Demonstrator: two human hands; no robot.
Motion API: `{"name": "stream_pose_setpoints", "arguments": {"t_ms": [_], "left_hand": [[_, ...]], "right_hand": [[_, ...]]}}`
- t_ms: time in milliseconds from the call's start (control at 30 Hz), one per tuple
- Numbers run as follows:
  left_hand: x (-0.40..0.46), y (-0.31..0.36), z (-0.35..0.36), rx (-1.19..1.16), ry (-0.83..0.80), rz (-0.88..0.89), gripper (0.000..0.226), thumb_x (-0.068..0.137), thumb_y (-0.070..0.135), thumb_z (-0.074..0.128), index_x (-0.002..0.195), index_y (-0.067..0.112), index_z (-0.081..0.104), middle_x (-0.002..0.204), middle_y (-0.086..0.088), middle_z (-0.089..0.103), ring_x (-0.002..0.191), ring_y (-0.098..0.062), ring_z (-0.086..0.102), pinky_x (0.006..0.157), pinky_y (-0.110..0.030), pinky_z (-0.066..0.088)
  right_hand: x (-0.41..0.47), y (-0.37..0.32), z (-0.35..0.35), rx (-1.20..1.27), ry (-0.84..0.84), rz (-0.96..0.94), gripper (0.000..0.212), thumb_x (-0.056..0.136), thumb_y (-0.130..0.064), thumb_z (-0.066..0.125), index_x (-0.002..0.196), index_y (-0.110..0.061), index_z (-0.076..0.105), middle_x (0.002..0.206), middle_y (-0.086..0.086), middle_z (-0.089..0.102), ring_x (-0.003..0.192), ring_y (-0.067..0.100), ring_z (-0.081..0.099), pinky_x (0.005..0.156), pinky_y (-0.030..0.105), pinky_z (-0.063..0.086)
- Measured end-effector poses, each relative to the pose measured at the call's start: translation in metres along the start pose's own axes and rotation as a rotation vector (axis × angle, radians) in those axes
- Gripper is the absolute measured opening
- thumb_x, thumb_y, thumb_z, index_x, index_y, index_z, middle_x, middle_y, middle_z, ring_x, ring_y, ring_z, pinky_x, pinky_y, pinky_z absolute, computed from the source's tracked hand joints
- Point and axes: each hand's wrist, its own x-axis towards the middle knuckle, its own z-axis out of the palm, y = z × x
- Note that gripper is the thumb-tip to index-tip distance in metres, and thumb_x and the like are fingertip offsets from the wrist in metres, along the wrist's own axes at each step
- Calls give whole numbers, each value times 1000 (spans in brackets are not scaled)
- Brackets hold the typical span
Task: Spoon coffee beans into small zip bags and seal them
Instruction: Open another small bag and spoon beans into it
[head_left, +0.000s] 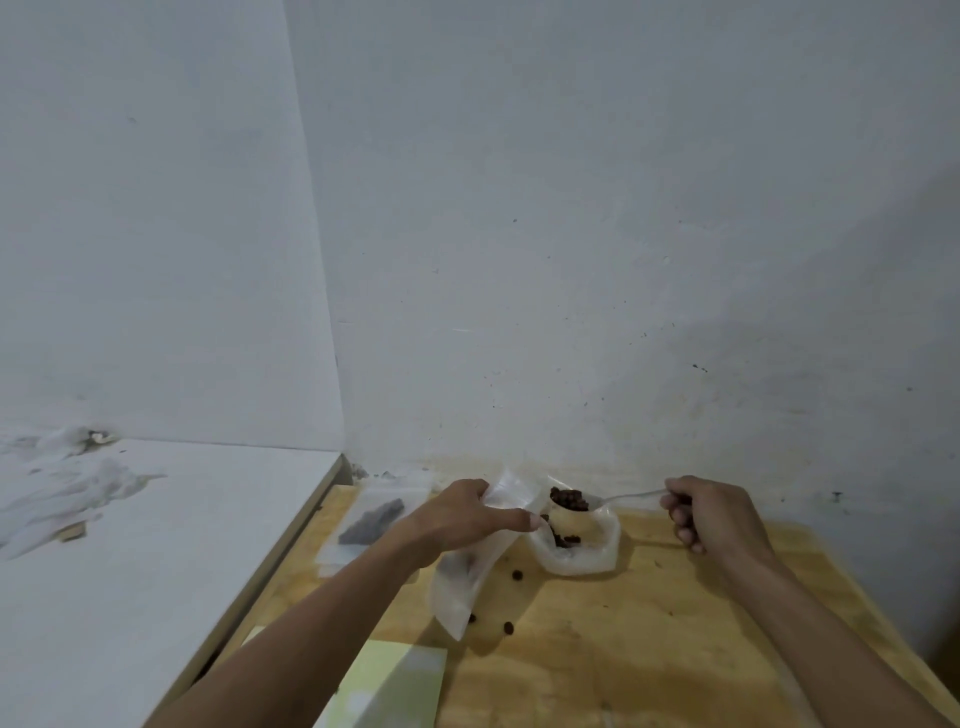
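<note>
A wooden table (623, 649) stands against a white wall (571, 208), a pale yellow-green sheet (395, 680) on its near edge.

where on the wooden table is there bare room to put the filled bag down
Bare wood lies in front of the bean bag, between the loose beans and the right hand's forearm. The far left is crowded: the left hand holds the zip bag beside flat bags.
</note>
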Motion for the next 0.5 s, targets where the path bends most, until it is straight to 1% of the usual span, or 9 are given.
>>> {"name": "stream_pose_setpoints", "arguments": {"t_ms": [33,67,100,133,233,333,400,433,500], "left_hand": [[-4,1,-1,12,5,25,82,65,65,85,126,18,60,125,4,64,112,-13,60,102,-38,51],[-7,2,-2,21,8,50,69,67,62,84,116,19,61,116,6,65,104,-7,60,97,-34,51],[-8,2,-2,38,16,74,64,69,61,84,110,18,60,112,5,65,98,-5,58,94,-32,49],[-10,2,-3,58,34,92,64,69,60,84,108,16,60,111,2,64,97,-8,57,94,-33,48],[-15,6,-5,101,44,136,57,72,57,84,107,19,59,116,3,63,108,-15,58,95,-34,47],[-15,9,-4,135,47,146,60,71,60,83,109,20,58,119,3,62,112,-16,59,99,-37,49],[-13,10,-3,132,42,149,60,70,62,82,108,22,59,112,6,61,106,-14,59,92,-34,50],[-12,9,-2,122,40,156,60,70,64,82,106,22,59,106,8,61,101,-12,59,87,-32,49],[-12,9,-3,93,46,142,64,67,66,82,104,18,60,97,8,59,91,-11,58,81,-31,47]], "right_hand": [[0,-5,-1,10,-2,-9,32,96,-19,59,68,-4,66,47,0,51,43,19,44,46,28,30],[-1,-11,-1,22,-7,-22,32,96,-19,59,68,-5,66,47,0,51,43,19,44,47,29,30],[-2,-18,-1,31,-10,-38,32,96,-20,59,68,-5,66,47,-1,51,43,18,44,47,29,30],[-3,-25,-1,33,-14,-61,31,96,-20,59,69,-5,66,48,0,51,43,18,44,47,28,31],[-11,-49,6,-9,-55,-160,31,95,-18,60,68,-4,67,50,1,53,45,18,45,46,27,34],[-22,-63,19,-188,-92,-348,35,96,-22,59,65,-7,68,52,4,59,51,19,51,55,30,42],[-29,-66,25,-327,-86,-511,37,97,-26,57,65,-13,68,59,12,65,53,20,52,59,33,42],[-31,-67,26,-366,-77,-567,36,98,-27,56,66,-15,68,63,15,66,53,21,51,58,33,41],[-31,-67,24,-410,-40,-640,35,99,-27,54,68,-16,67,63,16,66,52,21,50,55,33,39]]}}
